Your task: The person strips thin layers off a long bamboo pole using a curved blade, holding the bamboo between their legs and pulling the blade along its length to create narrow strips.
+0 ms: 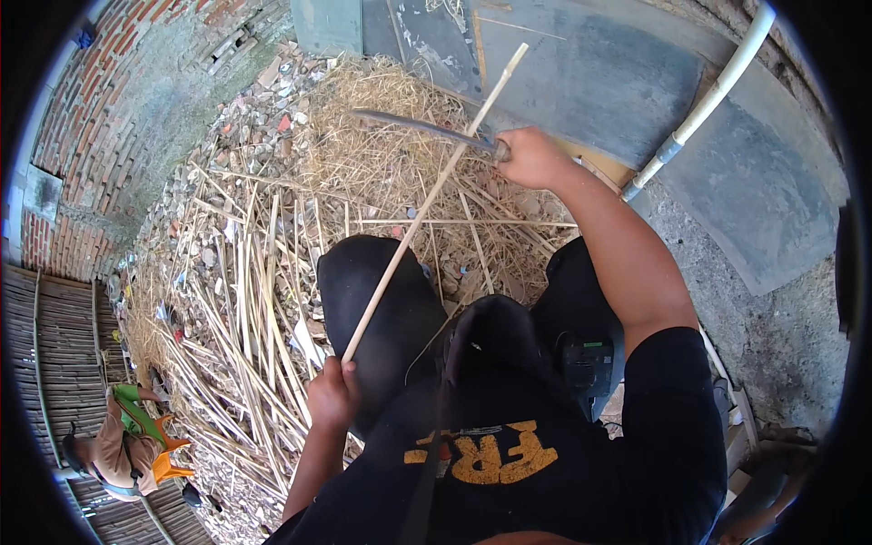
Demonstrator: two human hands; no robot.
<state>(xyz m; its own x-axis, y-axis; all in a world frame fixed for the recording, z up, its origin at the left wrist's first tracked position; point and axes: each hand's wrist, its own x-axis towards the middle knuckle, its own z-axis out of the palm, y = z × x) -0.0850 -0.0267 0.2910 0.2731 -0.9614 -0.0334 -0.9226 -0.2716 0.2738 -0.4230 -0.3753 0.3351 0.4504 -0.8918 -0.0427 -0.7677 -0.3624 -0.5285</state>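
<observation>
The left hand [332, 395] is closed in a fist around the lower end of a long, thin, pale bamboo stick [427, 202], its fingers wrapped fully about the shaft. From that fist, just in front of the person's left knee, the stick runs up and to the right across the picture, passes over the black trouser leg [381, 300] and ends high up over a grey concrete slab [581, 82].

The right hand [531, 156] is stretched forward at the end of a bare forearm and is clenched on the handle of a long dark metal blade [418, 127]. The fingers are shut tight around the grip, and the handle itself is hidden inside them. The blade points away to the left from the fist and crosses the bamboo stick just beside the hand; the two appear to touch at the crossing, though which edge meets the stick cannot be told.

Below both hands the ground is covered with a heap of dry straw and cut pale bamboo strips [245, 309], mixed with stone rubble [263, 100]. A white plastic pipe [718, 86] lies slanted over the concrete at the upper right. A red brick wall [100, 118] curves along the upper left. At the lower left another person in a brown top [113, 454] crouches near an orange and green object, well apart from the hands.
</observation>
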